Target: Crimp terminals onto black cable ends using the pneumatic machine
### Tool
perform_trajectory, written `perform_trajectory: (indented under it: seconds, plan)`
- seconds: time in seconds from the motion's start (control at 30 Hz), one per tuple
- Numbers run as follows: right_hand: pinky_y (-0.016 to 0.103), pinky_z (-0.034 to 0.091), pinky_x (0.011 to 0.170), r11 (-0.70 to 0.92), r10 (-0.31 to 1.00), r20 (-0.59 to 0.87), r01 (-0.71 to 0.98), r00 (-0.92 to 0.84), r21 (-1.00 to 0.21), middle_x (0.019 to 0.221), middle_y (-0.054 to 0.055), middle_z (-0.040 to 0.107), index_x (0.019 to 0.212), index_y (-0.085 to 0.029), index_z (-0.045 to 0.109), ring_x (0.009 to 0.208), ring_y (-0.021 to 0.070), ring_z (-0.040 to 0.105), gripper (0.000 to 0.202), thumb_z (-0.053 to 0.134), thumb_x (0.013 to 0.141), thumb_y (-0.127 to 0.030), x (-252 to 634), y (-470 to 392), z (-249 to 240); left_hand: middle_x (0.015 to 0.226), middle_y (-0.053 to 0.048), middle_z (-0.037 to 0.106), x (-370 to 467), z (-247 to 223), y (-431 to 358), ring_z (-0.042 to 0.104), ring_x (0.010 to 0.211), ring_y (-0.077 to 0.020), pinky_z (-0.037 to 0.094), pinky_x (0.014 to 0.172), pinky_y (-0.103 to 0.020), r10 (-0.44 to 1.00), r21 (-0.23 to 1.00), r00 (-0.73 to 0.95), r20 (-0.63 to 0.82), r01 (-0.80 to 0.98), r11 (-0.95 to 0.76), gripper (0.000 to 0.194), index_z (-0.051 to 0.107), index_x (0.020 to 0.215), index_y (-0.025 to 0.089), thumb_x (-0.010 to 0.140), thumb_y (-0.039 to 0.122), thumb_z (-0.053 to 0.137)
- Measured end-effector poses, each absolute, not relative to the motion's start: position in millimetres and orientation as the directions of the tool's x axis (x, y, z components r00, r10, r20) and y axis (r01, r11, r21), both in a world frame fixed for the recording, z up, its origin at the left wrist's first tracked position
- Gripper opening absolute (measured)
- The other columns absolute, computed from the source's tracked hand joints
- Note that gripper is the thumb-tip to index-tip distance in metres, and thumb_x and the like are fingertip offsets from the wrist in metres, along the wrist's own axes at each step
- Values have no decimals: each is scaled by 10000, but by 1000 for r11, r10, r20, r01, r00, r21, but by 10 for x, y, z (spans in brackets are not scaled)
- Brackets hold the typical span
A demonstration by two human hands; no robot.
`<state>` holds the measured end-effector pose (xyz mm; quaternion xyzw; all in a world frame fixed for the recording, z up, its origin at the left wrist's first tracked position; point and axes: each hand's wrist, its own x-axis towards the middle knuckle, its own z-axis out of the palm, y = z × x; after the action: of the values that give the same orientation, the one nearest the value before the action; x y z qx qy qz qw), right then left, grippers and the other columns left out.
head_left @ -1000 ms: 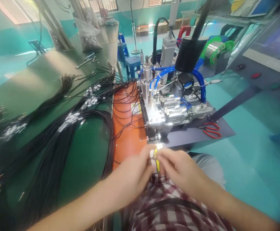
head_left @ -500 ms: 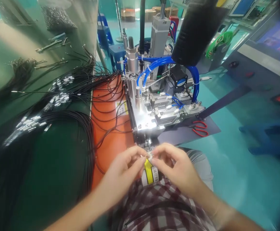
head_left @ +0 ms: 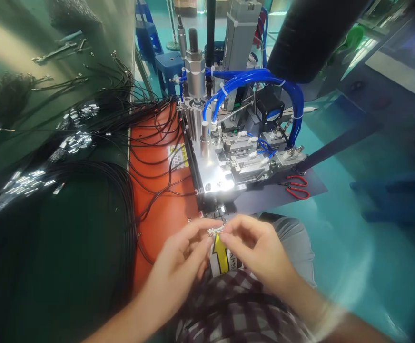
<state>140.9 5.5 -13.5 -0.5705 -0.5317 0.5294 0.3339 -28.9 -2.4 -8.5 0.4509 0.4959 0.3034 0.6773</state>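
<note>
My left hand (head_left: 184, 252) and my right hand (head_left: 255, 240) meet in front of my body, just below the near end of a metal machine (head_left: 211, 169). Fingers of both are pinched around small silvery metal pieces (head_left: 215, 231); their exact shape is too small to tell. Right beneath the fingertips is a white label with a yellow arrow (head_left: 221, 257). The machine carries cylinders and a bundle of blue air tubes (head_left: 253, 76).
Black cables (head_left: 122, 176) with shiny metal ends lie at the left and cross an orange surface (head_left: 161, 176). Red-handled scissors (head_left: 298, 187) rest right of the machine. A dark, blurred cylinder (head_left: 311, 40) hangs at the upper right. Blue stools (head_left: 168, 64) stand behind.
The view has shifted slightly. My left hand's fingers have spread a little at the tips, and more of the silvery metal pieces shows between my hands.
</note>
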Motion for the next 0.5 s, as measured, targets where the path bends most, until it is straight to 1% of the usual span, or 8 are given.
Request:
perform_trajectory:
  seconds: [0.13, 0.27, 0.33, 0.5]
  plan:
    - [235, 408, 539, -172, 972, -210, 287, -105, -942, 634, -22, 581, 750, -169, 658, 561, 110, 491, 85, 635, 802, -233, 1377, 21, -149, 615, 58, 507, -300, -64, -23, 455, 458, -80, 353, 483, -212, 863, 911, 319, -391, 1, 412, 247, 559, 1038, 200, 874, 385, 559]
    - [239, 422, 562, -147, 975, -192, 319, -115, -936, 661, -20, 590, 738, -176, 638, 576, 115, 501, 73, 613, 804, -192, 1338, 29, -117, 624, 57, 526, -311, -49, -25, 479, 442, -78, 304, 438, -197, 834, 865, 320, -450, -75, 496, 210, 532, 1021, 199, 880, 352, 563]
    - [236, 419, 557, -127, 976, -177, 330, -124, -936, 668, -20, 593, 732, -180, 627, 578, 115, 503, 84, 600, 811, -182, 1311, 28, -98, 632, 55, 534, -313, -62, -35, 488, 437, -78, 293, 423, -192, 821, 840, 320, -473, -117, 530, 193, 526, 1013, 197, 880, 331, 566]
    - [227, 394, 519, -66, 985, -119, 364, -123, -929, 644, -25, 569, 682, -183, 572, 531, 100, 479, 137, 568, 815, -150, 1235, -38, -61, 637, 52, 551, -300, -116, -84, 496, 445, -72, 307, 430, -185, 836, 820, 305, -456, -221, 528, 153, 534, 991, 198, 887, 304, 570]
